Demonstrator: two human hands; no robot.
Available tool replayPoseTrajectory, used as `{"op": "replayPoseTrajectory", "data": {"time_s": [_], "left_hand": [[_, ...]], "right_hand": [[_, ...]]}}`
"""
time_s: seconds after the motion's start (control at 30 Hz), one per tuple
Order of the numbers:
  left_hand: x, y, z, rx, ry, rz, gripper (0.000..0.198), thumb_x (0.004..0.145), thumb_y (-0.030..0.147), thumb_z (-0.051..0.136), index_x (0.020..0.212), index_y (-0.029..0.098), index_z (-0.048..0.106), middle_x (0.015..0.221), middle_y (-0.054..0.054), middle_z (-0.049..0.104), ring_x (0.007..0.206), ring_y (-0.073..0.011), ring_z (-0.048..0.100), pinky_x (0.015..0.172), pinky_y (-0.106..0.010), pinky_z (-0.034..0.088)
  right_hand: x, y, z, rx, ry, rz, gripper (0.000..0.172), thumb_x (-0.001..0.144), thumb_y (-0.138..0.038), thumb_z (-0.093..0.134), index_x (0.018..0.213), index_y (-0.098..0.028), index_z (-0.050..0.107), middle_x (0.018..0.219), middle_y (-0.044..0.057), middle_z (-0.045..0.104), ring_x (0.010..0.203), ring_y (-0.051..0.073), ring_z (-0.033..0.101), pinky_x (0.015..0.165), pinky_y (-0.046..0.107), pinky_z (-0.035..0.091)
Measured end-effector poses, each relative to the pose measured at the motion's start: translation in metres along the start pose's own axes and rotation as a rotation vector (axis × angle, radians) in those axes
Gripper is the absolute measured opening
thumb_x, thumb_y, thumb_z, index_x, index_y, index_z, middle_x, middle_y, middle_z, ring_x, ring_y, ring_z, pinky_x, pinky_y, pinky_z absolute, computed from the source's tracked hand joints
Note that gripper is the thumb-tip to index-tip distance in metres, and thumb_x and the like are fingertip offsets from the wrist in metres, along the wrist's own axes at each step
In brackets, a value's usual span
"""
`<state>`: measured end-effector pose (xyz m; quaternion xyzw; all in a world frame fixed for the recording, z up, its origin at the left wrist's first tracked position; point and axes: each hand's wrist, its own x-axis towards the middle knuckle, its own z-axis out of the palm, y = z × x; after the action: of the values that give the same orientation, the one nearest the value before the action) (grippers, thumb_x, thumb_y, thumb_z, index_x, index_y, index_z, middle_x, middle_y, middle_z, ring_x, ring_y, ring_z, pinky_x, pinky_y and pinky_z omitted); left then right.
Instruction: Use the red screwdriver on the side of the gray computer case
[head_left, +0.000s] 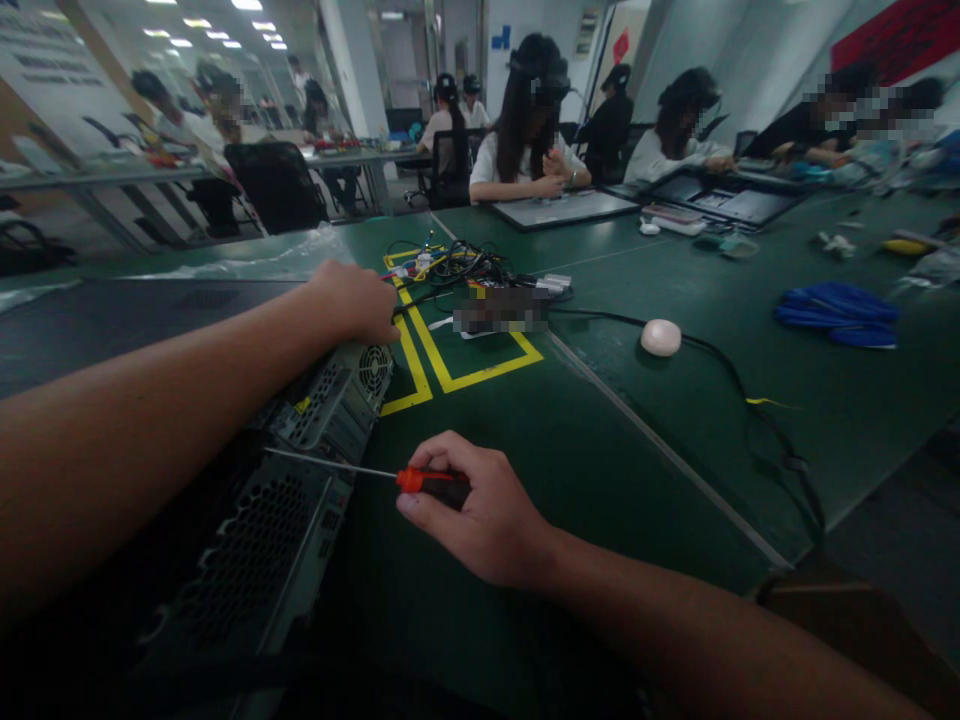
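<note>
A dark desktop computer case point(300, 470) lies on its side on the green table point(600, 450), its perforated rear panel and fan grille facing me. My left hand point(356, 300) rests curled over the case's far top corner, fingers closed on its edge. My right hand point(469, 505) grips a screwdriver point(390, 474) with a red and black handle. Its thin shaft points left and its tip meets the rear panel.
Yellow tape marks point(450, 375) and a tangle of cables point(465, 265) lie beyond the case. A pink round object point(661, 337) with a black cable, and blue gloves point(840, 313), sit to the right. Several people work at laptops point(562, 208) across the table.
</note>
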<state>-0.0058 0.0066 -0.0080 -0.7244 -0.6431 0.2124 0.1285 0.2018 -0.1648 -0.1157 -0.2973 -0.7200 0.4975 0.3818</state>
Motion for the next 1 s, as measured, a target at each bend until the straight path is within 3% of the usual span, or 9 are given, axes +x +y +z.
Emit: {"op": "replayPoseTrajectory", "data": {"time_s": [0.2, 0.47, 0.6, 0.67, 0.77, 1.0], "left_hand": [[0.001, -0.0002, 0.0006, -0.053, 0.01, -0.014, 0.065, 0.087, 0.059, 0.069, 0.138, 0.022, 0.084, 0.136, -0.023, 0.081, 0.129, -0.0478, 0.072, 0.107, -0.059, 0.055], [-0.0041, 0.0, -0.0025, -0.008, 0.009, 0.02, 0.065, 0.093, 0.059, 0.061, 0.139, 0.017, 0.081, 0.135, -0.023, 0.081, 0.127, -0.0438, 0.072, 0.106, -0.056, 0.057], [-0.0002, -0.0015, 0.0005, -0.068, -0.009, -0.015, 0.064, 0.086, 0.061, 0.069, 0.136, 0.024, 0.084, 0.136, -0.021, 0.082, 0.131, -0.046, 0.071, 0.109, -0.057, 0.054], [0.0024, -0.0023, 0.0028, -0.105, 0.003, -0.019, 0.066, 0.084, 0.062, 0.071, 0.137, 0.025, 0.084, 0.136, -0.021, 0.082, 0.132, -0.047, 0.07, 0.111, -0.059, 0.053], [0.0039, -0.0033, 0.0039, -0.103, 0.005, -0.021, 0.069, 0.083, 0.064, 0.071, 0.139, 0.026, 0.083, 0.137, -0.021, 0.082, 0.132, -0.0476, 0.07, 0.112, -0.06, 0.052], [0.0026, -0.0032, 0.0019, -0.099, 0.009, 0.003, 0.068, 0.083, 0.065, 0.071, 0.137, 0.026, 0.084, 0.134, -0.022, 0.082, 0.132, -0.0479, 0.07, 0.11, -0.059, 0.053]], "right_hand": [[-0.0014, -0.0004, -0.0001, 0.004, 0.021, 0.031, 0.017, 0.096, -0.035, 0.08, 0.104, -0.022, 0.072, 0.081, -0.003, 0.069, 0.069, 0.014, 0.061, 0.066, 0.027, 0.046], [0.0007, 0.0003, -0.0007, -0.035, 0.016, -0.032, 0.025, 0.108, -0.035, 0.064, 0.1, -0.018, 0.081, 0.089, 0.004, 0.077, 0.083, 0.018, 0.069, 0.079, 0.031, 0.05], [-0.0006, -0.0017, 0.0005, -0.005, 0.022, 0.042, 0.024, 0.096, -0.036, 0.078, 0.113, -0.02, 0.076, 0.084, -0.002, 0.072, 0.069, 0.015, 0.062, 0.069, 0.029, 0.048], [-0.001, -0.0026, 0.0003, -0.016, 0.021, 0.054, 0.025, 0.09, -0.033, 0.083, 0.109, -0.021, 0.072, 0.078, -0.005, 0.067, 0.064, 0.013, 0.057, 0.066, 0.028, 0.045], [-0.0006, -0.0032, -0.0007, -0.013, 0.004, 0.035, 0.016, 0.093, -0.031, 0.079, 0.102, -0.023, 0.068, 0.077, -0.005, 0.065, 0.066, 0.013, 0.058, 0.068, 0.028, 0.045], [0.0004, -0.0036, -0.0012, -0.011, -0.001, 0.016, 0.015, 0.094, -0.03, 0.078, 0.101, -0.022, 0.067, 0.078, -0.005, 0.065, 0.067, 0.013, 0.058, 0.068, 0.028, 0.045]]}}
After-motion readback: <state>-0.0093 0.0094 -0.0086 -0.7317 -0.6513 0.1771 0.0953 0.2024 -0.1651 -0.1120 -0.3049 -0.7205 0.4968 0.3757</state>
